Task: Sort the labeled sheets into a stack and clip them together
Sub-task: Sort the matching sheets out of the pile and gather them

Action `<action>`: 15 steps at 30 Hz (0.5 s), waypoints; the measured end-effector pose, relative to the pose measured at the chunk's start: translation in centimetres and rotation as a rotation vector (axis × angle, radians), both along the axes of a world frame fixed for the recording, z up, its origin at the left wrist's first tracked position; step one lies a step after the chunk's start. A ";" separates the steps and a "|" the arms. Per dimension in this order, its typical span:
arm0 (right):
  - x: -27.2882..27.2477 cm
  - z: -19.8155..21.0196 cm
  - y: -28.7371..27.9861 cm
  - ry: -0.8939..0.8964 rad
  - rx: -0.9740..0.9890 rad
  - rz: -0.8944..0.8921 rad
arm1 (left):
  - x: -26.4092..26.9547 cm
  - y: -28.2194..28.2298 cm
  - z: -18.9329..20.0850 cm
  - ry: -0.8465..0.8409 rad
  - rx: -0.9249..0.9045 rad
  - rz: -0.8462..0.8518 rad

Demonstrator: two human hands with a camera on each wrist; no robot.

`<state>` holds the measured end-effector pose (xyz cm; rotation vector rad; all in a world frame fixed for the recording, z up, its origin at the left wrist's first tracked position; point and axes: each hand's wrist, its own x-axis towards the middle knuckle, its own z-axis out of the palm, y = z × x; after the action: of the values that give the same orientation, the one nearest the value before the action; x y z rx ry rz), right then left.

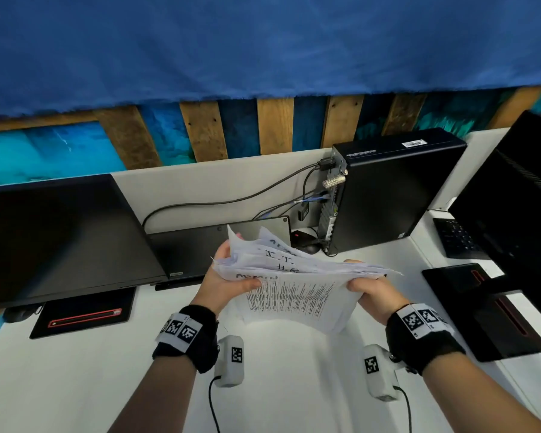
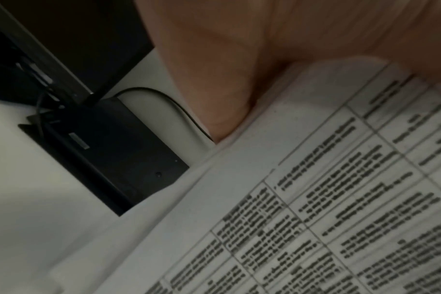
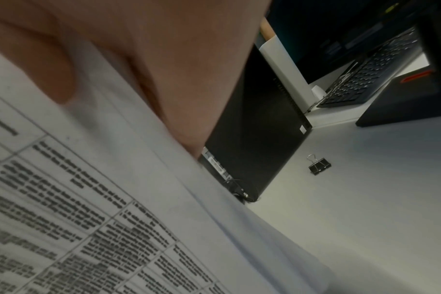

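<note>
Now, nearest the body, the white desk (image 1: 75, 385) lies bare between the forearms. Above it both hands hold the sheaf of labeled sheets (image 1: 297, 295) in the air. The left hand (image 1: 222, 285) pinches the left edge, thumb on top and fingers curled underneath. The right hand (image 1: 375, 292) grips the right edge the same way. The sheets fan unevenly, handwritten headings stepping out at the far-left corner, and the front sheet sags toward the body.

I judge the step in hand to be squaring the gathered pages. The stack is collected but not flush, and nothing is clipped yet. The next move probably calls for tapping the edges level on the desk, then freeing one hand for the binder clip (image 3: 319, 164). It lies on the desk to the right, near the black desktop computer (image 1: 397, 195).

Farther out, room narrows. A closed laptop (image 1: 194, 248) lies just behind the sheets, a monitor (image 1: 60, 239) stands to the left, and a keyboard (image 1: 456, 239) lies far right.
</note>
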<state>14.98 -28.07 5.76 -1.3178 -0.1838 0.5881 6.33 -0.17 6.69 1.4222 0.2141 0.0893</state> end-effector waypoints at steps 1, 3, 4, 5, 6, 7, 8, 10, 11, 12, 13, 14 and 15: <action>0.0 0.0 -0.1 0.019 0.005 0.001 | 0.1 -0.1 0.2 0.030 0.033 -0.030; 0.0 0.1 -0.1 0.058 0.017 -0.024 | 0.3 -0.6 0.5 0.072 0.090 -0.038; 0.0 0.2 0.1 0.069 0.013 -0.041 | 0.4 -0.9 0.6 0.086 0.104 -0.019; -0.1 0.5 0.4 0.065 0.013 -0.056 | 0.4 -1.3 0.7 0.095 0.110 0.010; -0.1 0.8 0.7 0.045 0.016 -0.074 | 0.5 -1.6 0.8 0.091 0.110 0.045; -0.2 1.0 1.0 0.013 0.022 -0.093 | 0.5 -2.0 1.0 0.077 0.101 0.081; -0.4 1.5 1.3 -0.019 0.024 -0.121 | 0.6 -2.3 1.3 0.056 0.089 0.129; -0.4 2.2 1.8 -0.098 0.004 -0.174 | 0.9 -2.9 1.9 0.001 0.053 0.240; -0.4 2.4 2.0 -0.147 -0.016 -0.192 | 1.1 -3.0 2.0 -0.027 0.031 0.291; -0.4 2.7 2.3 -0.180 -0.044 -0.203 | 1.1 -3.1 2.0 -0.048 0.007 0.338; -0.4 2.6 2.4 -0.202 -0.075 -0.212 | 1.0 -3.1 1.8 -0.059 -0.010 0.376; -0.3 2.3 2.4 -0.211 -0.106 -0.220 | 0.7 -3.1 1.5 -0.069 -0.015 0.398; -0.1 1.7 2.4 -0.196 -0.129 -0.218 | 0.4 -3.0 1.1 -0.075 0.008 0.392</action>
<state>14.84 -25.68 7.45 -1.4991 -0.1615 0.2899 6.75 -3.14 7.75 1.3670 0.4281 0.4647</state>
